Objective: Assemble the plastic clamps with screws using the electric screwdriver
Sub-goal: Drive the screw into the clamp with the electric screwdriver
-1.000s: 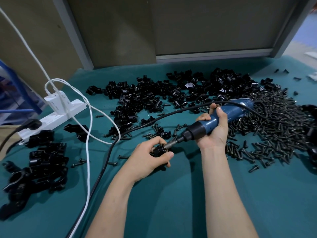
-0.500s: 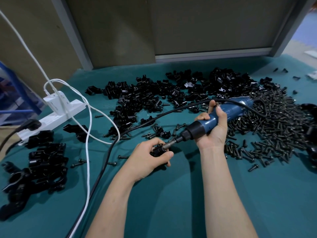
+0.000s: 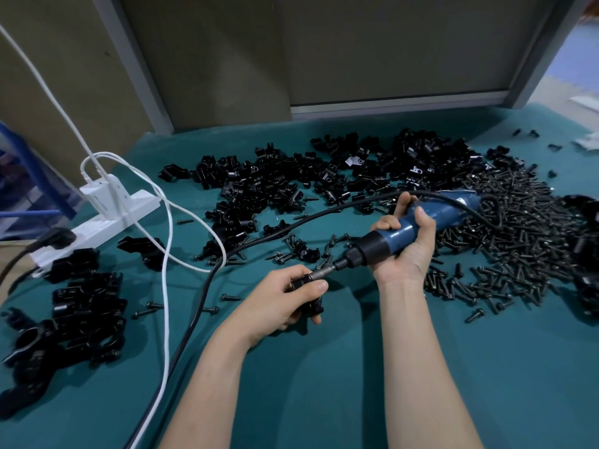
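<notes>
My left hand (image 3: pixel 285 298) grips a small black plastic clamp (image 3: pixel 312 306) just above the green table (image 3: pixel 486 367), near the middle. My right hand (image 3: pixel 405 247) holds the blue electric screwdriver (image 3: pixel 421 223), tilted down to the left. Its metal bit (image 3: pixel 324 272) meets the clamp between my left thumb and fingers; the screw itself is hidden. A wide heap of loose black clamps (image 3: pixel 291 183) lies behind the hands. A big pile of black screws (image 3: pixel 518 234) lies to the right of the screwdriver.
A stack of black clamps (image 3: pixel 74 312) sits at the left edge. A white power strip (image 3: pixel 107 222) with a charger lies at the back left. A white cable (image 3: pixel 167 286) and the screwdriver's black cord (image 3: pixel 201 303) run across the table. Stray screws (image 3: pixel 291 251) lie about.
Both hands have stayed almost still, the bit staying on the clamp. The view has shifted very slightly.
</notes>
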{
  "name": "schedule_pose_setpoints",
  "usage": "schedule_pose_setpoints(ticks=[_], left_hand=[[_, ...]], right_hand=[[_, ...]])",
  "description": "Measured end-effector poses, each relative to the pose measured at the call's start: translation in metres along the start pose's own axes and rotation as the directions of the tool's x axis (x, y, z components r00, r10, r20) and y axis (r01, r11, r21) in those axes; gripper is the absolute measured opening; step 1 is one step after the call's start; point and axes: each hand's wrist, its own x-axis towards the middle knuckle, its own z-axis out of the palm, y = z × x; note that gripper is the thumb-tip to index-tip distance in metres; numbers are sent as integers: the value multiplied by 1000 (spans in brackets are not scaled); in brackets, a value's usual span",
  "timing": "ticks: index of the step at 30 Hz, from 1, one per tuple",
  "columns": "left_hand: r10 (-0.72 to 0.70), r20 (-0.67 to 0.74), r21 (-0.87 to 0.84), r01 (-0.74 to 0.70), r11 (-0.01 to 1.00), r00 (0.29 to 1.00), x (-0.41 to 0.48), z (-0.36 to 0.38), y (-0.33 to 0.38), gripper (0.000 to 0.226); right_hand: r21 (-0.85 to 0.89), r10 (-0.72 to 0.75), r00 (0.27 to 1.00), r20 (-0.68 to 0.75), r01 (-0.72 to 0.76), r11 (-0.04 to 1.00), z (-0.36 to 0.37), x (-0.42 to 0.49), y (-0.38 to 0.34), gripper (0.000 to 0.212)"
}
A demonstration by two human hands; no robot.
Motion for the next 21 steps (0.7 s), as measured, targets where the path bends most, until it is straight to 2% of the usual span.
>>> schedule_pose_setpoints(ticks=[8, 12, 14, 16, 18, 21], left_hand=[[-37, 17, 18, 37, 999, 999, 1, -2, 1, 22], [-93, 31, 58, 91, 994, 995, -6, -16, -2, 28], [-50, 1, -76, 50, 996, 999, -7, -24, -2, 44], [18, -28, -314, -26, 949, 999, -6, -28, -2, 52], [70, -15, -513, -68, 856, 997, -6, -27, -2, 52], [133, 6, -688, -92, 720, 991, -5, -24, -2, 61]], right_hand=[[14, 22, 999, -45, -21, 1000, 5, -2, -1, 18], [62, -1, 997, -75, 6, 998, 4, 0, -7, 25], [100, -5, 995, -97, 15, 995, 3, 2, -13, 24], [64, 2, 993, -120, 5, 998, 1, 1, -15, 21], [-95, 20, 987, -158, -35, 995, 1, 1, -11, 22], [-344, 53, 975, -214, -126, 930, 5, 0, 2, 25]])
